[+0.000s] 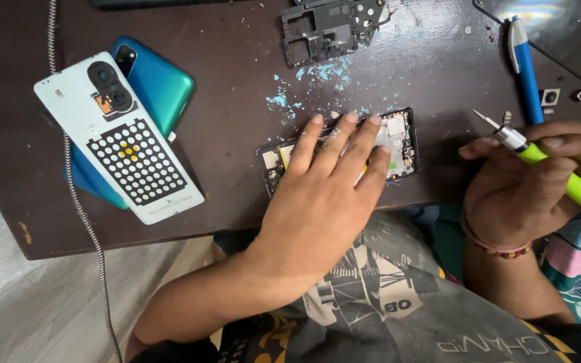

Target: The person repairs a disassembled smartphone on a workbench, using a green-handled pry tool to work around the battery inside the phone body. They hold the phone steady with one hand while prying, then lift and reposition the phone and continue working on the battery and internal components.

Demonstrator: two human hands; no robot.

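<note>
Two hands: left hand (324,195) flat on opened phone (398,144), right hand (526,188) gripping slim green screwdriver (559,171).

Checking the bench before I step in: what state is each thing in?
Opened phone: back off, insides showing, flat.
Left hand: pressed flat on opened phone.
Right hand: gripping green screwdriver, tip raised.
White back cover: detached, lying across teal phone.
Black inner frame: removed.
Blue pen: lying unused.

opened phone (398,144) on table (237,101) | back cover (119,138) left | pen (526,67) right
</note>
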